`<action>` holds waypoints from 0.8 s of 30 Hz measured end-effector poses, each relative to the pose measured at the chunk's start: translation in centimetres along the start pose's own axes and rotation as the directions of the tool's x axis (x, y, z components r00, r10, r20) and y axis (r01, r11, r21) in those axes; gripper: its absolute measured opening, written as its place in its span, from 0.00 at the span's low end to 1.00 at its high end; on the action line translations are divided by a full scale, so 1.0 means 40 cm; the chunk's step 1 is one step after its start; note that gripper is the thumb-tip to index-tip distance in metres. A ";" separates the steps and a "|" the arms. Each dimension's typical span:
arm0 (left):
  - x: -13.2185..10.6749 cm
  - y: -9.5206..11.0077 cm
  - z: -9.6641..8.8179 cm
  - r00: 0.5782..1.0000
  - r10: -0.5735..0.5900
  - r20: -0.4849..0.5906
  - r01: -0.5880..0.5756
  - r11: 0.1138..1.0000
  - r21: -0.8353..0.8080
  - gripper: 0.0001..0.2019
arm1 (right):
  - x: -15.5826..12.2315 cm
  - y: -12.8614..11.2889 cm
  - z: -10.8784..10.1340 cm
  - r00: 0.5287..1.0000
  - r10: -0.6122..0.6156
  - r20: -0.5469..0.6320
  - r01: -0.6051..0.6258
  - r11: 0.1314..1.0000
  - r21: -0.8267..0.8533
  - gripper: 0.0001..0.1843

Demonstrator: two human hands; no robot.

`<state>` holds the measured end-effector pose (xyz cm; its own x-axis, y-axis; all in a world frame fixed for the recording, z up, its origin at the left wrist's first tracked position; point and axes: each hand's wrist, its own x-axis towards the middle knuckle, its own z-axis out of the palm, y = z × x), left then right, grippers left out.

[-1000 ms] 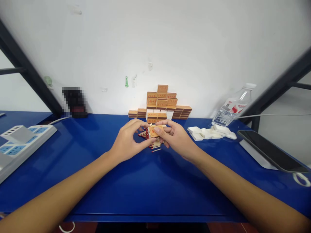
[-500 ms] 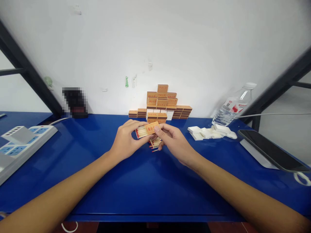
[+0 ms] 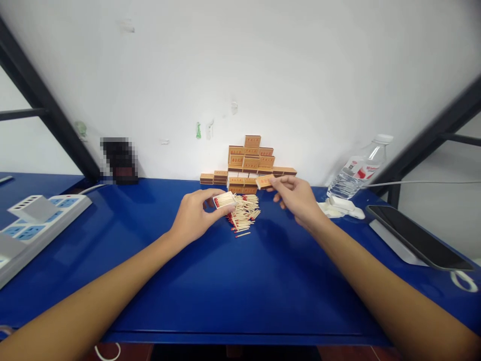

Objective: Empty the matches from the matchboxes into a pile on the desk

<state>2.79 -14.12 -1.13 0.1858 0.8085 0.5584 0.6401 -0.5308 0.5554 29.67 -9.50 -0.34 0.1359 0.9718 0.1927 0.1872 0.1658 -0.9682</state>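
My left hand (image 3: 195,214) is closed on a white matchbox tray (image 3: 224,200) filled with red-tipped matches, held just above the blue table (image 3: 240,281). My right hand (image 3: 296,199) pinches an orange matchbox sleeve (image 3: 264,181) further back and to the right, near the stack of matchboxes. Between the hands lies a loose pile of matches (image 3: 244,213) on the table. The two hands are apart.
A stack of orange matchboxes (image 3: 248,164) stands against the white wall. White empty trays (image 3: 340,206) and a water bottle (image 3: 356,169) lie at the right, a dark phone (image 3: 417,235) further right. A power strip (image 3: 33,220) sits at the left.
The sleeve has come off the tray: my right hand carried it back and to the right, while my left hand kept the tray of matches.
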 end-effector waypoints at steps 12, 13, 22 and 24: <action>0.001 -0.015 -0.001 1.000 0.004 0.014 -0.004 0.998 -0.061 0.22 | 0.212 0.044 -0.117 0.984 -0.023 -0.179 -0.003 0.989 -0.148 0.17; 0.001 -0.016 -0.001 1.000 0.008 0.010 -0.008 0.998 -0.058 0.21 | 0.221 0.052 -0.112 0.986 -0.038 -0.162 0.008 0.983 -0.183 0.17; -0.003 -0.020 -0.001 1.000 -0.006 0.000 0.006 0.999 -0.032 0.21 | 0.246 0.101 -0.110 0.929 -0.275 -0.249 0.073 0.794 -0.604 0.22; -0.003 -0.020 0.000 1.000 -0.006 -0.003 0.006 1.000 -0.023 0.22 | 0.249 0.109 -0.110 0.919 -0.322 -0.227 0.102 0.751 -0.652 0.25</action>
<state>2.25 -13.80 -1.67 0.1800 0.8107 0.5570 0.6239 -0.5319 0.5726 36.12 0.17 -1.92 0.2857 0.8016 0.5252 0.7891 0.1142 -0.6035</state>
